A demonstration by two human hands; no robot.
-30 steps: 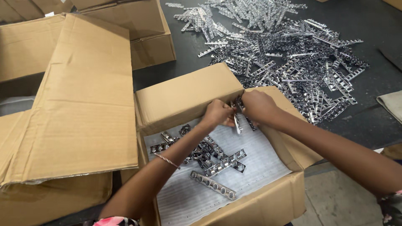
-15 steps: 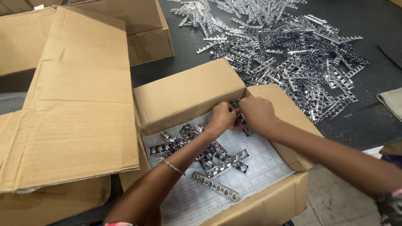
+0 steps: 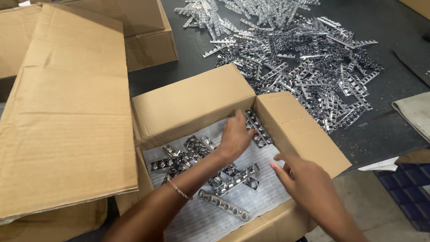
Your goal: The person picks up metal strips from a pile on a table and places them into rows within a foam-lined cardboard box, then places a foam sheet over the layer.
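A dark desk (image 3: 394, 134) carries everything. On its left side lie large flattened cardboard sheets (image 3: 67, 116), the biggest overlapping the left edge of an open cardboard box (image 3: 295, 130) that stands at the desk's near edge. Behind the sheets sits another brown carton (image 3: 150, 42).

The open box has its flaps folded outward, and its floor is lined with a ribbed white sheet (image 3: 251, 201). On that sheet lie shiny metal strips with rows of round holes (image 3: 188, 154), scattered loosely across the left and middle, with 1 strip (image 3: 223, 205) lying alone near the front and a few more strips (image 3: 257, 127) stacked in the far right corner against the wall.

Beyond the box, a big heap of the same metal strips (image 3: 304, 62) spreads over the desk.

The left hand (image 3: 235, 136), with a thin bracelet (image 3: 180, 190) at the wrist, reaches into the box; its fingers are extended toward the corner strips, and I cannot tell whether they grip one. The right hand (image 3: 307, 183) hovers over the front right of the box, fingers spread and released, holding nothing.
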